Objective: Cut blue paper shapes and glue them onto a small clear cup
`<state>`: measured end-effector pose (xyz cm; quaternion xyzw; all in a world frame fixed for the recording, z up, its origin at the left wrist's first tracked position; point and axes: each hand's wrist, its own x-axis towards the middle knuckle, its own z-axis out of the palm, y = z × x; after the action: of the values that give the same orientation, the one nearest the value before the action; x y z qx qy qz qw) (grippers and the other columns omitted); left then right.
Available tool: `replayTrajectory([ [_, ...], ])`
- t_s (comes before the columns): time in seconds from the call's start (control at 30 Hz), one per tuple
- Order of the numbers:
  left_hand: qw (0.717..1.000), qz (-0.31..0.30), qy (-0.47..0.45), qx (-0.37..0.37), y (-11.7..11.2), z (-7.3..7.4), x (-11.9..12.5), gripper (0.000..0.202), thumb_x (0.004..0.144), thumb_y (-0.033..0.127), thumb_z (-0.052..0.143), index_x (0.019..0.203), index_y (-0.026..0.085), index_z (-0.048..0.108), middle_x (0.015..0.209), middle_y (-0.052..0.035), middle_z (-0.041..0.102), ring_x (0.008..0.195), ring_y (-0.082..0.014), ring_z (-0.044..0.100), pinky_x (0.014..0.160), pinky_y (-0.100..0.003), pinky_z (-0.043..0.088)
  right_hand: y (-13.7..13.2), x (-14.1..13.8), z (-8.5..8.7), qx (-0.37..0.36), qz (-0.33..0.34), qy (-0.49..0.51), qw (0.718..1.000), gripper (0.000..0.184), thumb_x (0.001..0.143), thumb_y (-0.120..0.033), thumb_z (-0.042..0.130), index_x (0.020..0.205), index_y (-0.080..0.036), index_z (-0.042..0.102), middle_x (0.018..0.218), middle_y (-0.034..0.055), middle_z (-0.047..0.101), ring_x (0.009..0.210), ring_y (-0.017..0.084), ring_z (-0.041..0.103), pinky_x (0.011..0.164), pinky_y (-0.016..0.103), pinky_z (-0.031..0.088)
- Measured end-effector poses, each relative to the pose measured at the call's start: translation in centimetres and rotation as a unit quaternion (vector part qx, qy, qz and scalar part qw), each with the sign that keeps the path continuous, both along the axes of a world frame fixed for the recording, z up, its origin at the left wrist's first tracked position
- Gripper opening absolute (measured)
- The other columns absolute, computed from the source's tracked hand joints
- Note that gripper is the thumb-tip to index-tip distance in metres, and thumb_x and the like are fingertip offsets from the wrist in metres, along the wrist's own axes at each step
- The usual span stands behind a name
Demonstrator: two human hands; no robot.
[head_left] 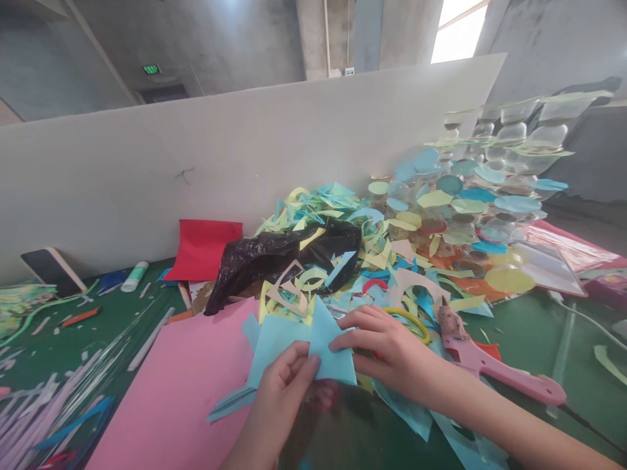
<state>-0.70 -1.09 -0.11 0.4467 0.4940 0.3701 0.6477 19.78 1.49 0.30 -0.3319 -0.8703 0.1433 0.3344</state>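
My left hand (287, 382) pinches the lower edge of a light blue paper piece (294, 346), thumb on top of it. My right hand (386, 349) grips the same blue paper at its right side, fingers curled over the edge. The paper is folded into a pointed shape and lies above a pink paper sheet (181, 391). Just beyond my hands spreads a heap of paper scraps (353, 261) in blue, yellow and white.
A black plastic bag (274, 258) lies in the heap. A pink glue gun (490, 362) rests right of my right hand. Red paper (203, 248), a glue stick (134, 275) and a phone (51, 271) lean by the white partition (196, 170). Stacked cups with paper discs (480, 189) stand far right.
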Motion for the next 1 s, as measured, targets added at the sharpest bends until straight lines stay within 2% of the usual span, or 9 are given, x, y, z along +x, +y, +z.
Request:
replayTrajectory([
  [0.17, 0.998, -0.003, 0.048, 0.047, -0.3, 0.0, -0.1, 0.036, 0.079, 0.054, 0.064, 0.084, 0.018, 0.058, 0.063, 0.0022, 0.057, 0.057, -0.0118, 0.055, 0.059, -0.023, 0.048, -0.4, -0.2, 0.3, -0.066, -0.02, 0.012, 0.998, 0.021, 0.096, -0.035, 0.05, 0.103, -0.027, 0.068, 0.114, 0.0073, 0.062, 0.105, 0.022, 0.056, 0.089, 0.038, 0.048],
  [0.3, 0.992, 0.051, 0.088, 0.069, -0.7, 0.0, 0.3, 0.041, 0.077, 0.054, 0.065, 0.097, 0.019, 0.06, 0.068, 0.0006, 0.062, 0.06, -0.0129, 0.055, 0.059, -0.022, 0.047, -0.4, -0.5, 0.5, -0.147, -0.029, 0.051, 0.987, 0.021, 0.096, -0.035, 0.051, 0.087, -0.024, 0.066, 0.121, 0.0053, 0.058, 0.11, 0.02, 0.056, 0.091, 0.033, 0.046],
  [0.4, 0.989, 0.074, 0.093, 0.086, -1.3, 0.1, 0.7, 0.04, 0.076, 0.053, 0.065, 0.096, 0.019, 0.06, 0.064, 0.0017, 0.061, 0.059, -0.0125, 0.054, 0.058, -0.022, 0.045, -0.3, -0.8, 0.8, -0.208, -0.035, 0.084, 0.974, 0.021, 0.095, -0.035, 0.052, 0.081, -0.022, 0.061, 0.109, 0.0035, 0.061, 0.102, 0.018, 0.058, 0.086, 0.029, 0.047],
  [0.53, 0.99, 0.053, 0.092, 0.091, -1.7, 0.5, 1.1, 0.038, 0.078, 0.053, 0.063, 0.095, 0.02, 0.058, 0.068, 0.0009, 0.066, 0.061, -0.0133, 0.058, 0.061, -0.022, 0.045, -0.6, -1.2, 1.3, -0.283, -0.086, 0.084, 0.952, 0.015, 0.094, -0.035, 0.051, 0.087, -0.023, 0.056, 0.086, -0.0008, 0.058, 0.083, 0.015, 0.056, 0.073, 0.026, 0.046],
  [0.63, 0.991, 0.025, 0.096, 0.086, -1.9, 0.7, 1.1, 0.039, 0.079, 0.056, 0.06, 0.094, 0.02, 0.058, 0.076, -0.0025, 0.07, 0.067, -0.0157, 0.062, 0.063, -0.022, 0.046, -0.9, -1.4, 1.4, -0.319, -0.104, 0.09, 0.938, 0.016, 0.093, -0.038, 0.05, 0.088, -0.023, 0.054, 0.083, -0.0016, 0.057, 0.076, 0.013, 0.053, 0.066, 0.024, 0.043],
  [0.73, 0.99, 0.009, 0.101, 0.096, -2.0, 0.5, 1.0, 0.038, 0.081, 0.057, 0.058, 0.091, 0.02, 0.058, 0.08, -0.0039, 0.071, 0.07, -0.017, 0.064, 0.067, -0.023, 0.047, -1.0, -1.4, 1.3, -0.341, -0.095, 0.108, 0.929, 0.022, 0.094, -0.041, 0.048, 0.084, -0.022, 0.053, 0.08, -0.0023, 0.054, 0.07, 0.012, 0.049, 0.061, 0.023, 0.04],
  [0.87, 0.987, -0.005, 0.109, 0.116, -2.1, 0.1, 0.8, 0.037, 0.083, 0.057, 0.055, 0.087, 0.021, 0.058, 0.077, -0.0038, 0.07, 0.067, -0.0156, 0.061, 0.069, -0.023, 0.047, -1.1, -1.4, 1.5, -0.361, -0.074, 0.133, 0.92, 0.026, 0.095, -0.042, 0.046, 0.081, -0.021, 0.051, 0.078, -0.0027, 0.053, 0.069, 0.011, 0.047, 0.06, 0.022, 0.039],
  [1.0, 0.984, -0.021, 0.126, 0.127, -2.2, -0.2, 0.8, 0.039, 0.085, 0.058, 0.052, 0.09, 0.021, 0.06, 0.077, -0.0045, 0.069, 0.065, -0.0154, 0.06, 0.067, -0.023, 0.046, -1.3, -1.4, 1.7, -0.373, -0.068, 0.143, 0.914, 0.02, 0.095, -0.041, 0.047, 0.089, -0.022, 0.051, 0.085, -0.0024, 0.053, 0.076, 0.012, 0.049, 0.068, 0.023, 0.041],
])
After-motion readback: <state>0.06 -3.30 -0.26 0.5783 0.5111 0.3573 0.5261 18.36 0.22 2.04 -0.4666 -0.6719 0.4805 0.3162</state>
